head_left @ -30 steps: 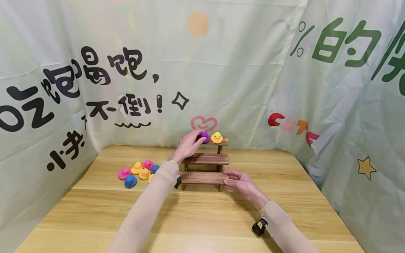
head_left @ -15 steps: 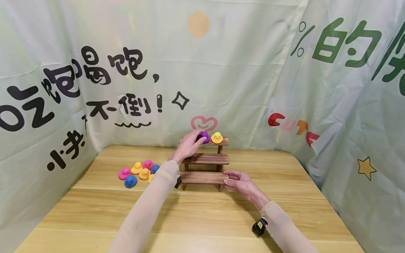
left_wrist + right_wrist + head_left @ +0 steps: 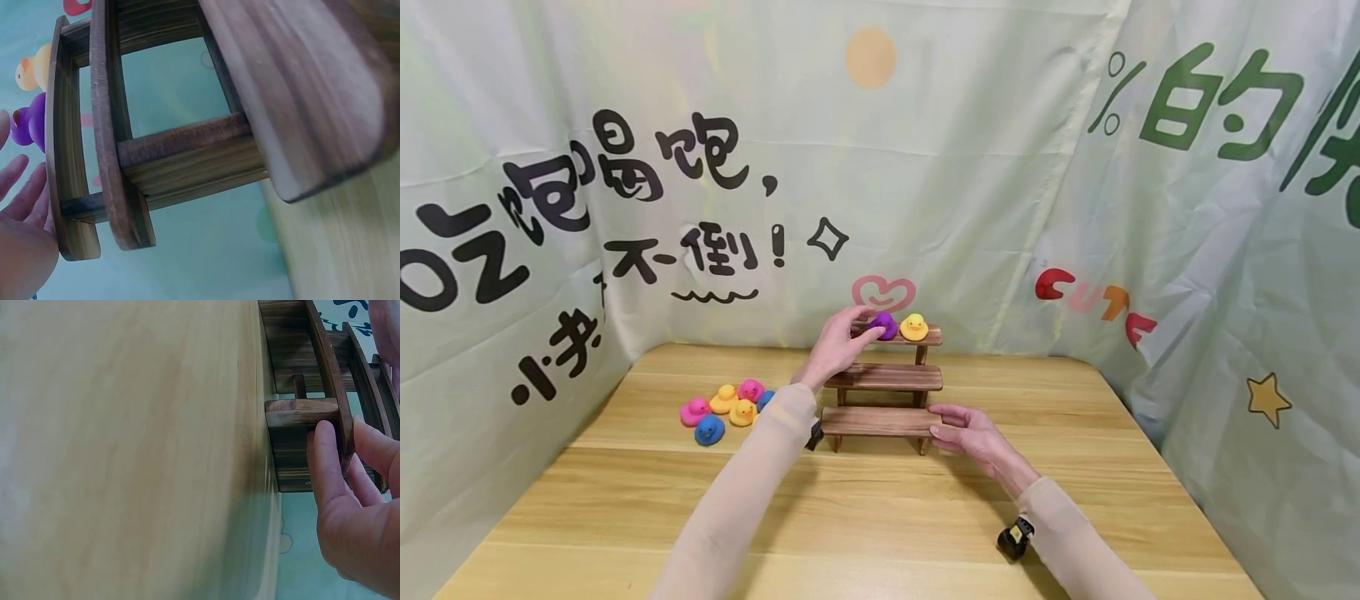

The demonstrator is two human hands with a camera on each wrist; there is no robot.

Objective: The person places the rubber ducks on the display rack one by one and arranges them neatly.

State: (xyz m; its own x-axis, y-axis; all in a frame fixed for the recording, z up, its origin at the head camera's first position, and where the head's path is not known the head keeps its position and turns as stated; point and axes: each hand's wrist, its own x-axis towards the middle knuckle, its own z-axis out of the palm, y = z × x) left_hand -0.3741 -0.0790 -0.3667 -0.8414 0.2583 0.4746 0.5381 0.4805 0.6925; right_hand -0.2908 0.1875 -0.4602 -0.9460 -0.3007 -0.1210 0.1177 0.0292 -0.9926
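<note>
A three-step wooden display stand (image 3: 880,422) stands on the table. On its top step sit a purple rubber duck (image 3: 887,326) and, to the right, a yellow rubber duck (image 3: 914,327). My left hand (image 3: 835,346) is at the left end of that step, beside the purple duck. In the left wrist view, the fingers (image 3: 14,175) are spread and loosely extended, with a small gap to the purple duck (image 3: 36,122). My right hand (image 3: 973,437) holds the right end of the lowest step, its thumb and fingers pinching the board (image 3: 331,369) in the right wrist view.
Left of the stand, several rubber ducks lie grouped on the wooden table (image 3: 865,525), among them a pink one (image 3: 696,411), a blue one (image 3: 709,430) and a yellow one (image 3: 742,412). Printed curtains (image 3: 955,192) enclose the table at the back and sides.
My left hand has shifted slightly left, and its fingers have come away from the purple duck, which stays on the top step. The right hand keeps its place on the stand.
</note>
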